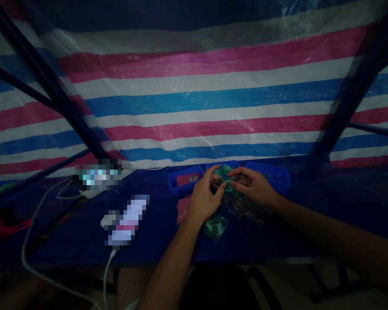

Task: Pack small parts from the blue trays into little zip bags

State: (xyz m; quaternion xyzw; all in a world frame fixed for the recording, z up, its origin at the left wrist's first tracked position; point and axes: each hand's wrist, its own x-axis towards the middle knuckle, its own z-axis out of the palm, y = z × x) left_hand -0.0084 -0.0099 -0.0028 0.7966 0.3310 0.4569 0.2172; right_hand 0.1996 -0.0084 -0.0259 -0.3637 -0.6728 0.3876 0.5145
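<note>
Both of my hands meet over the table, in front of the blue bins. Between their fingertips is a small green plastic bag, pinched by my left hand and my right hand. What the bag contains is too dark to make out. Below my left wrist lies another green bag with pale slim pieces inside. Pink bags are partly hidden behind my left forearm. Under my right hand rests a pile of clear bags with dark contents.
Behind my hands stand a left blue bin with pink bags, a middle bin of green bags and a right blue bin. To the left lie a phone on a white cable and a round white object. Striped tarp hangs behind.
</note>
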